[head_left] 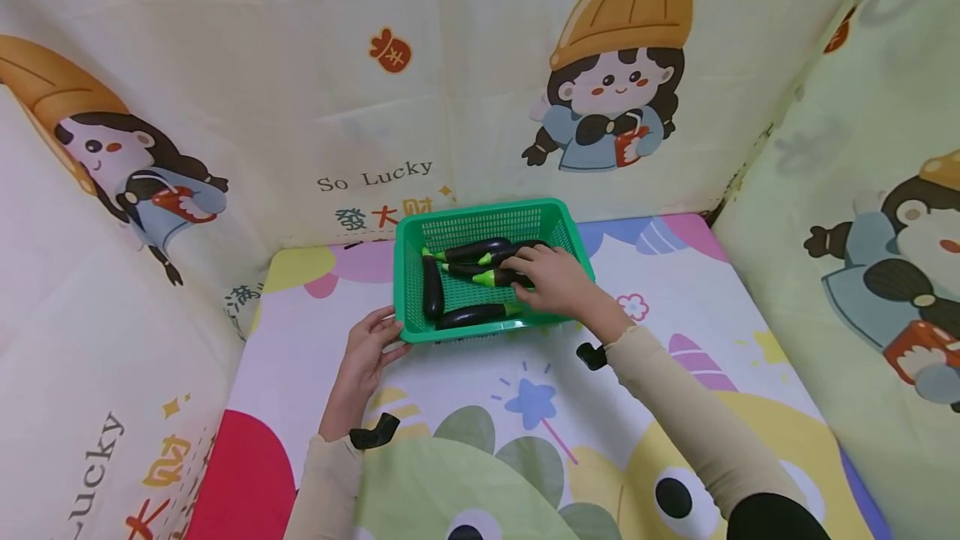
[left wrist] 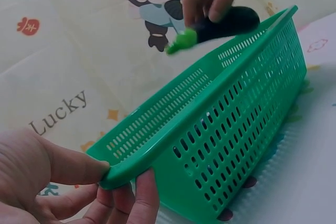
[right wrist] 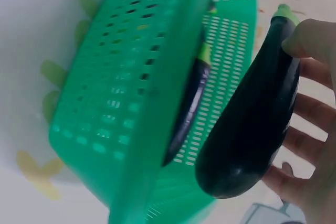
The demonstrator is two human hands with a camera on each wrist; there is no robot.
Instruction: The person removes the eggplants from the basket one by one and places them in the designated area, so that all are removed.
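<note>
A green plastic basket [head_left: 457, 337] with slotted walls stands on the table, holding several dark purple eggplants with green caps. One eggplant [head_left: 432, 287] lies along the left side and another [head_left: 474, 317] along the front. More eggplants [head_left: 474, 251] lie toward the back. My right hand [head_left: 558, 283] grips an eggplant [right wrist: 252, 114] above the basket, thumb near the cap and fingers along the far side. At the basket's near left corner, my left hand [left wrist: 63, 182] pinches the rim, thumb on top and fingers beneath. The left wrist view shows the held eggplant [left wrist: 239, 22] raised above the rim.
A cartoon-printed cloth covers the table [head_left: 457, 390]. Printed cloth walls [head_left: 487, 123] rise behind the basket and on both sides, the back one close to the basket. A black strap piece [head_left: 592, 355] shows at the right wrist, another [head_left: 375, 432] at the left.
</note>
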